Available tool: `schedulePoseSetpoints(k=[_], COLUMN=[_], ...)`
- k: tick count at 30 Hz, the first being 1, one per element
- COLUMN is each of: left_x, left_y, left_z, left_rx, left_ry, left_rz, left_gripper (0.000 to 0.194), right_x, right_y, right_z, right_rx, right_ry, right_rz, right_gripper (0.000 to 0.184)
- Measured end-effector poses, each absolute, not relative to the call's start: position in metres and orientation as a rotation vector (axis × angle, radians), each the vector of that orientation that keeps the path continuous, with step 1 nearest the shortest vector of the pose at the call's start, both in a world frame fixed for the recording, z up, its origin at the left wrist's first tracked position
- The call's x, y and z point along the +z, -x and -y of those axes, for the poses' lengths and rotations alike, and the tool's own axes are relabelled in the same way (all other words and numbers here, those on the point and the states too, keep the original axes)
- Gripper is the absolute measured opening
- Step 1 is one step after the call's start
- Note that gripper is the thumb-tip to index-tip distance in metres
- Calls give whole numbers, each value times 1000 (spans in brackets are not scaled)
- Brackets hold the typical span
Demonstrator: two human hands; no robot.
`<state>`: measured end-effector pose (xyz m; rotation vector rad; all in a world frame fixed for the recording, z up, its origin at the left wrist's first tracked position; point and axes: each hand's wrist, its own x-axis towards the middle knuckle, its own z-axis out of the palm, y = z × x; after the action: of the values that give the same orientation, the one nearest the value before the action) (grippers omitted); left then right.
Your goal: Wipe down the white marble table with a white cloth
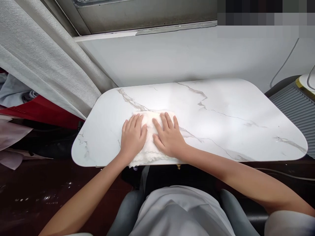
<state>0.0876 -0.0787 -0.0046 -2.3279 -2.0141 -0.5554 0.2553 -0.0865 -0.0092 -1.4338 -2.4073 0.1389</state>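
Closest to the camera is a light grey shirt (pixel 182 213) on the person sitting at the table, with a dark grey shape (pixel 238 209) on either side of it, could be chair arms or trouser legs, honestly can't tell from here. Past that, the left hand (pixel 133 137) is palm down with its fingers fairly close together, and the right hand (pixel 168 136) is also flat, fingers fanned a bit wider. Both are pressing on a fluffy white cloth (pixel 150 155), neither one gripping it. The cloth lies left of centre on a white marble-look tabletop (pixel 233 108), its ragged bottom edge right at the near rim. Off to the left there's some red fabric (pixel 44 111) beside a pale curtain (pixel 61 49), and to the right a ribbed grey appliance (pixel 295 105). Behind the tabletop is a plain white wall (pixel 157 59), then a metal window frame (pixel 147 16) above it
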Motion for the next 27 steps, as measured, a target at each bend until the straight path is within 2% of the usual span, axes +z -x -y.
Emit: schedulePoseSetpoints(k=[16,22,27], left_x=[4,7,7], left_y=[-158,-175,-182], left_z=[132,111,65], left_rx=[-530,-482,-481], left_ry=[2500,2707,2747], left_rz=[1976,1803,1793], left_gripper=[51,50,48], right_x=[-4,-4,-5], right_y=[-333,-357,-359], right_z=[126,122,86], right_rx=[227,249,237], right_ry=[1425,1513,1624], right_rz=[2452,2405,2368], right_gripper=[61,60,61])
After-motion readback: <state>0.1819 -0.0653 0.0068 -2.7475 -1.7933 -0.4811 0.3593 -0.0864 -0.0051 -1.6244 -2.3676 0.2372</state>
